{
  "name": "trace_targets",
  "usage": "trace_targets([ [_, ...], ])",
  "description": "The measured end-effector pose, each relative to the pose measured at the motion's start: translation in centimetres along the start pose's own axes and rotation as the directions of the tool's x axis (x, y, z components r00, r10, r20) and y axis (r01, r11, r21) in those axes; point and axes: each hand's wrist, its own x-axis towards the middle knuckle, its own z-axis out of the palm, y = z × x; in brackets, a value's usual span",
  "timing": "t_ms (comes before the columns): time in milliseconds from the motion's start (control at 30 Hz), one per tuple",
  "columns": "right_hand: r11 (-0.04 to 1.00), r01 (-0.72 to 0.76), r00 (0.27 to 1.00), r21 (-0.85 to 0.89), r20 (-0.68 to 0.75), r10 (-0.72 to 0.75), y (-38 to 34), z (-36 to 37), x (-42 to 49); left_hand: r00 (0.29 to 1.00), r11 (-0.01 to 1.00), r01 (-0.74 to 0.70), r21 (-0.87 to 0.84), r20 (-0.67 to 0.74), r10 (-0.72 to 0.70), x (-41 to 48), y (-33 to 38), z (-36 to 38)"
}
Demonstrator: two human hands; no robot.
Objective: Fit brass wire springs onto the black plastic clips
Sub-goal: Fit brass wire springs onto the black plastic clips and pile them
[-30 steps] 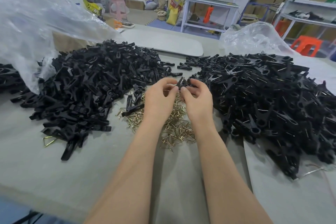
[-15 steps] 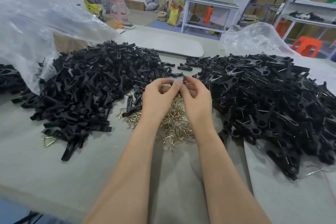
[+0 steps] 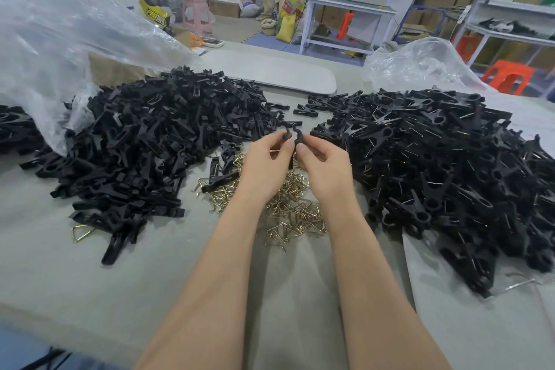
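My left hand [image 3: 267,165] and my right hand [image 3: 322,165] meet over the middle of the table, and together they pinch one black plastic clip [image 3: 292,137] whose two curved ends stick up between the fingertips. A thin wire shows between the left fingers. Under the hands lies a loose heap of brass wire springs [image 3: 288,207]. A big pile of black clip halves [image 3: 156,141] lies to the left. Another pile of black clips with wire springs fitted [image 3: 444,165] lies to the right.
A crumpled clear plastic bag [image 3: 60,48] rises at the far left, and a second plastic bag [image 3: 420,66] sits behind the right pile. One brass spring [image 3: 81,231] lies alone near the left pile's front. Shelving, cartons and stools stand beyond the grey table [image 3: 90,294].
Both hands have turned the clip so that its curved ends now point up between the fingertips; the hands stay over the spring heap.
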Motion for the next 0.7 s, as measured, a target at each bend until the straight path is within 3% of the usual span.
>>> trace_targets([
  [233, 1.000, 0.006, 0.995, 0.010, -0.095, -0.005, 0.11, -0.31, 0.01, 0.998, 0.997, 0.058, -0.050, 0.014, -0.058, -0.11, -0.02, 0.05],
  [500, 0.997, -0.029, 0.996, 0.068, -0.078, 0.035, 0.20, -0.54, 0.13, 0.993, 0.981, 0.118, -0.155, -0.003, -0.120, -0.12, -0.13, 0.04],
  [700, 0.999, -0.040, 0.998, 0.028, -0.053, 0.042, 0.29, -0.62, 0.18, 0.994, 0.984, 0.114, -0.134, 0.010, -0.113, -0.14, -0.25, -0.02],
])
